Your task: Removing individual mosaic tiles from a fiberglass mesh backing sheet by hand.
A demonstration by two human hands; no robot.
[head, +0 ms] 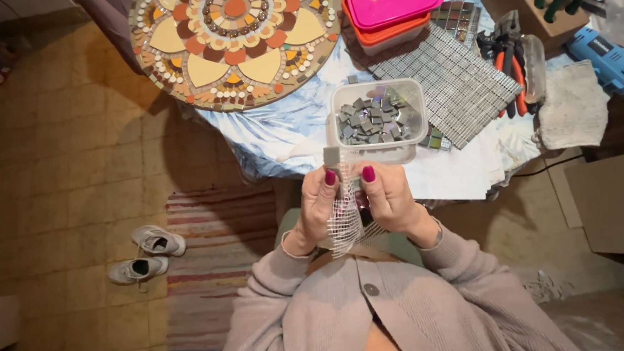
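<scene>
Two hands meet just in front of the seated person's chest, both pinching a strip of white mesh backing point(345, 223) that hangs down between them: the left hand point(317, 204) is closed on its left edge, thumb on top, and the right hand point(391, 200) is clenched on the right edge the same way. One small grey tile point(332, 157) sticks up at the top of the strip, just above the left thumb, seemingly clinging to the mesh. Right beyond the knuckles sits a clear plastic tub point(375, 94) of loose grey tiles at the near edge of the table point(281, 127), with a sheet of mirrored mosaic tiles point(449, 76) beside it and a round mosaic tabletop point(233, 37) further left. As I see it, the risk is that tile popping free with a sharp tug and dropping past the lap onto the striped rug point(210, 273), where it would be hard to spot; a careless pull could also tear the flimsy mesh, and an elbow knock could tip the tub off the edge
</scene>
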